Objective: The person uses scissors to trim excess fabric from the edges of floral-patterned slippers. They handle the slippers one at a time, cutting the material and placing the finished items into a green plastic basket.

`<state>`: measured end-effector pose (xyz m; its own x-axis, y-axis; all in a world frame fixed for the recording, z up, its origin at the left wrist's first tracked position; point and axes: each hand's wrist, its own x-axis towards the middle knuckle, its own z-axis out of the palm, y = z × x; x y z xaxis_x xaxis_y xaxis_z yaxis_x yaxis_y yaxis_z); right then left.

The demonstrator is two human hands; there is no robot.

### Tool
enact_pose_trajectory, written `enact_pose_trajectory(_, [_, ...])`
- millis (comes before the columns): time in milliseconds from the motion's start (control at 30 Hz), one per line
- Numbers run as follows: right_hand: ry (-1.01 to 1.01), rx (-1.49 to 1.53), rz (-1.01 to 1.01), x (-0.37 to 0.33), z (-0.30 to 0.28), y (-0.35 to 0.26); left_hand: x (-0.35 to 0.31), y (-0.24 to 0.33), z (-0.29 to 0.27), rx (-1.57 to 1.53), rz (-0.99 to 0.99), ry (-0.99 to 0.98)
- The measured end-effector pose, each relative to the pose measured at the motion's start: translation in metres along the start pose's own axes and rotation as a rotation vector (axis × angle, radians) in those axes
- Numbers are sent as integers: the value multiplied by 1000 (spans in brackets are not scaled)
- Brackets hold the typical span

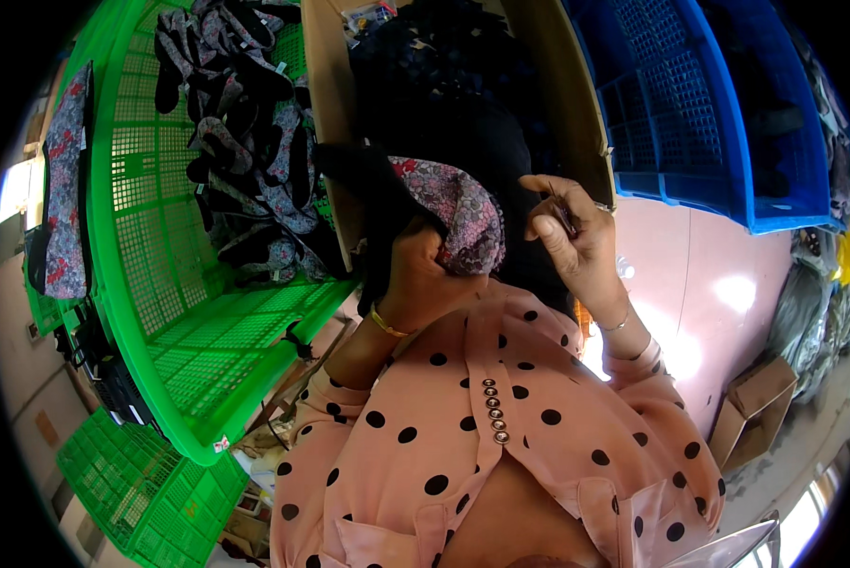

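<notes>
From the head view, I am seeing the left hand point(420, 265) closing around a floral cloth piece point(465, 213), fingers bunching its lower end. The piece is lying just above and to the right of that hand, its long side slanting from upper left down toward lower right, and a black part point(359, 175) is reaching away at upper left. The right hand point(576, 237) is hovering just beyond the floral edge, apart from it, thumb and fingers pinching a small dark object point(565, 218); I am not managing to tell what it is. So the left hand is sitting nearest the cloth, the right one facing its rounded side across a narrow gap, with nothing solid standing between them that I am making out.

Around them, a cardboard box point(581, 95) of dark pieces point(434, 66) is standing ahead, its walls flanking both hands. A green basket point(150, 189) is holding more floral pieces point(278, 142) leftward; blue crates point(671, 104) are bounding the right.
</notes>
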<state>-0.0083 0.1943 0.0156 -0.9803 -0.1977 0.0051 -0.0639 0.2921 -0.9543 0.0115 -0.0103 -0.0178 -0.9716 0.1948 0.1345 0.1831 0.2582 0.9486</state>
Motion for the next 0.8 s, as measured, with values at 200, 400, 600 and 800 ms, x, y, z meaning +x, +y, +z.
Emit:
enact_pose_trajectory(200, [-267, -118, -179, 25, -7, -13, 2, 13, -13, -56, -19, -218])
enact_pose_trajectory(400, [-188, -77, -196, 27, -7, -2, 2, 14, -19, -45, 14, -239])
enact_pose_trajectory(600, [-55, 164, 33, 16, -21, 6, 0, 16, -26, -143, -131, -238])
enact_pose_trajectory(800, [-143, -398, -136, 5, -23, -8, -2, 10, -25, -118, -140, -210])
